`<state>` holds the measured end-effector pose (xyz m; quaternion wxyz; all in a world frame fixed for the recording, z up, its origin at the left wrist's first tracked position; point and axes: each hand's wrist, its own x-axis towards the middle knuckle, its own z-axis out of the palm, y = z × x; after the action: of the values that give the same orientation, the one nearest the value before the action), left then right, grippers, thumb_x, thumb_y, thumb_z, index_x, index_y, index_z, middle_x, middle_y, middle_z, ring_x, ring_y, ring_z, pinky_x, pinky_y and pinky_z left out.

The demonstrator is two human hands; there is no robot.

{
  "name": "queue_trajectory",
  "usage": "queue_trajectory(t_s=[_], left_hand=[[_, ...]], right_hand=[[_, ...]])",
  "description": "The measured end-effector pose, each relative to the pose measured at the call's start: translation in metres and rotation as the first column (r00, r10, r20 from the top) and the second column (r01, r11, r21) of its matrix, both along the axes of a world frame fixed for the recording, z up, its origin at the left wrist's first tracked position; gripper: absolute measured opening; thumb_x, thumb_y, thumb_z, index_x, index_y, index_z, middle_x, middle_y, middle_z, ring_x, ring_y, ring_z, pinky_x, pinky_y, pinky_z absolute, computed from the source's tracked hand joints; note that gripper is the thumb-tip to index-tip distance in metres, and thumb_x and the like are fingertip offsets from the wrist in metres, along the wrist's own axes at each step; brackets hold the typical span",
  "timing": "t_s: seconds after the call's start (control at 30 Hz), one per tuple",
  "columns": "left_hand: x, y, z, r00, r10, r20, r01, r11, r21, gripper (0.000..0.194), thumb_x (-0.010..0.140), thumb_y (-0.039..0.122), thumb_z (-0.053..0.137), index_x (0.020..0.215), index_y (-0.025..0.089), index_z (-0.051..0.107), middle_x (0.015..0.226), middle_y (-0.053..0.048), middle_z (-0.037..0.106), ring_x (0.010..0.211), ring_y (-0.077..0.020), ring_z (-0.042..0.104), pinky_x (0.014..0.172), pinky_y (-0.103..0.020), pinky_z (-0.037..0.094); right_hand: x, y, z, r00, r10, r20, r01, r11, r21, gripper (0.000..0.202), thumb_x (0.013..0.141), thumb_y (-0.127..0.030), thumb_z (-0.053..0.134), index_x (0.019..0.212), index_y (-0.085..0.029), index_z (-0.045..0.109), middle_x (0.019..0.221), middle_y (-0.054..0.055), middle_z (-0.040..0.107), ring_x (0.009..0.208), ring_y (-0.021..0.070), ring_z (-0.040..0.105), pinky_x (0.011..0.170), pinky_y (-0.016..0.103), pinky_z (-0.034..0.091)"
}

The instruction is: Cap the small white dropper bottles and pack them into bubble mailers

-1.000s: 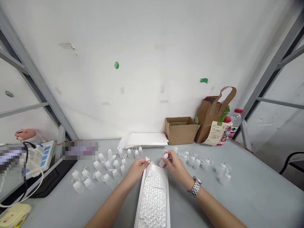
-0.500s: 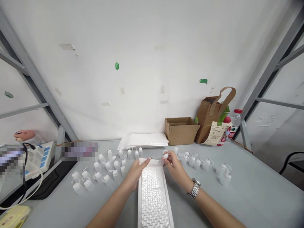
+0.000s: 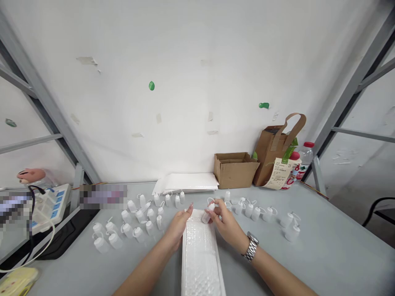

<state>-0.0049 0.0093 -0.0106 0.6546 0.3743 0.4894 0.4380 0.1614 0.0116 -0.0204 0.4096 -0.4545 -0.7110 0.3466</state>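
Observation:
A white bubble mailer (image 3: 202,257) lies lengthwise in front of me, its top end between my hands. My left hand (image 3: 179,226) grips the mailer's upper left edge, thumb on top. In my right hand (image 3: 222,218), fingers and thumb pinch a small translucent squeeze bottle (image 3: 207,214) with a looped cap strap, tilted over the mailer's top end. Several similar bottles (image 3: 138,234) stand or lean on the table to the left. More bottles (image 3: 256,213) are to the right of my right hand, and two (image 3: 291,232) sit farther right.
At the back, a stack of white mailers (image 3: 191,181) lies beside an open cardboard box (image 3: 236,174). A brown paper bag (image 3: 270,156) and a red-capped bottle (image 3: 307,154) stand at the back right. On the left are a power strip (image 3: 58,205) and a black tray-like object (image 3: 68,238).
My right hand has brought the bottle left and slightly down over the mailer's top end. The mailer's top has shifted a little right and down along with my left hand.

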Motion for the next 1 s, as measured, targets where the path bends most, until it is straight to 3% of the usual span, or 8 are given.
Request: queue_trajectory(t_s=[0.17,0.33,0.47,0.57,0.7,0.77,0.9,1.0], left_hand=[[0.004,-0.002,-0.004,0.998,-0.062,-0.021,0.062,0.998,0.021,0.045,0.062,0.06,0.062,0.07,0.015,0.062,0.069,-0.006,0.068,0.078,-0.0256,0.061,0.077,-0.035,0.041],[0.006,-0.004,-0.004,0.998,-0.035,-0.055,0.036,0.999,0.01,0.05,0.058,0.062,0.063,0.071,0.014,0.064,0.068,-0.006,0.068,0.074,-0.0241,0.061,0.074,-0.033,0.041],[0.009,-0.004,-0.006,0.997,-0.063,-0.054,0.065,0.997,0.03,0.055,0.057,0.064,0.063,0.075,0.012,0.067,0.068,-0.006,0.068,0.073,-0.0235,0.061,0.071,-0.032,0.041],[0.01,-0.005,-0.006,0.992,-0.106,-0.062,0.109,0.993,0.054,0.059,0.062,0.065,0.058,0.082,0.011,0.068,0.072,-0.008,0.07,0.073,-0.0236,0.062,0.072,-0.033,0.042],[0.008,-0.005,-0.006,0.99,-0.073,-0.119,0.084,0.993,0.085,0.06,0.065,0.064,0.056,0.092,0.012,0.067,0.083,-0.009,0.071,0.088,-0.026,0.061,0.08,-0.033,0.042],[0.007,-0.003,-0.007,0.989,-0.051,-0.139,0.065,0.993,0.099,0.06,0.066,0.063,0.056,0.095,0.012,0.067,0.086,-0.009,0.07,0.093,-0.0265,0.06,0.081,-0.033,0.042],[0.005,0.0,-0.011,0.991,-0.034,-0.129,0.047,0.995,0.093,0.061,0.068,0.064,0.053,0.096,0.012,0.066,0.087,-0.009,0.07,0.089,-0.0261,0.061,0.075,-0.032,0.044],[0.004,0.002,-0.013,0.992,-0.013,-0.125,0.025,0.995,0.092,0.061,0.068,0.064,0.052,0.096,0.012,0.066,0.082,-0.008,0.07,0.08,-0.024,0.062,0.069,-0.031,0.044]], right_hand=[[-0.002,0.001,0.0,0.996,0.023,-0.089,-0.036,0.989,-0.146,0.026,0.088,-0.048,0.037,0.094,-0.023,0.037,0.052,-0.006,0.051,0.051,0.0158,0.052,0.051,0.026,0.04],[0.0,-0.002,0.009,0.996,-0.022,0.082,0.024,0.999,-0.027,0.022,0.086,-0.041,0.045,0.092,-0.021,0.048,0.052,-0.005,0.054,0.054,0.0157,0.051,0.064,0.03,0.04],[0.005,0.001,0.018,0.998,0.043,0.055,-0.037,0.993,-0.111,0.021,0.084,-0.04,0.047,0.085,-0.02,0.053,0.052,-0.005,0.05,0.052,0.0141,0.048,0.057,0.026,0.038],[0.008,0.004,0.022,0.992,0.124,0.034,-0.117,0.981,-0.152,0.033,0.087,-0.042,0.04,0.067,-0.02,0.054,0.055,-0.003,0.051,0.056,0.0142,0.049,0.06,0.027,0.04],[0.008,0.005,0.02,0.971,0.149,0.187,-0.133,0.986,-0.097,0.04,0.085,-0.039,0.044,0.051,-0.019,0.053,0.061,0.0,0.054,0.068,0.0168,0.052,0.073,0.032,0.04],[0.006,0.005,0.017,0.971,0.135,0.197,-0.116,0.988,-0.107,0.033,0.082,-0.036,0.049,0.054,-0.019,0.056,0.065,0.001,0.057,0.072,0.0177,0.053,0.072,0.032,0.041],[0.005,0.005,0.01,0.993,0.113,0.029,-0.104,0.971,-0.214,0.016,0.079,-0.034,0.055,0.077,-0.019,0.06,0.066,-0.001,0.06,0.064,0.0151,0.054,0.062,0.027,0.043],[0.005,0.004,0.012,0.989,0.137,0.053,-0.124,0.972,-0.2,0.016,0.078,-0.032,0.057,0.071,-0.018,0.06,0.067,0.0,0.061,0.067,0.0161,0.056,0.066,0.028,0.043]])
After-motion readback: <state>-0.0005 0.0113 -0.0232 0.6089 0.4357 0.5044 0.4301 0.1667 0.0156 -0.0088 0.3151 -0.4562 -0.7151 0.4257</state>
